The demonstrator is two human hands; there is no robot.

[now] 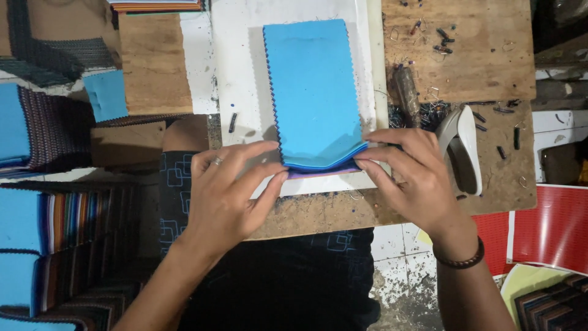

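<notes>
Both hands pinch the near end of a stack of blue fabric swatches [313,92] with zigzag edges, lying on a white card [236,73] atop the wooden board [318,214]: the left hand [226,196] closes thumb and fingers on its left corner, the right hand [410,175] on its right corner. Just right of the right hand lies a white stapler [465,144], with scattered metal bits [441,40] beyond, while 2 rows of striped swatch stacks [67,245] crowd the left side.
</notes>
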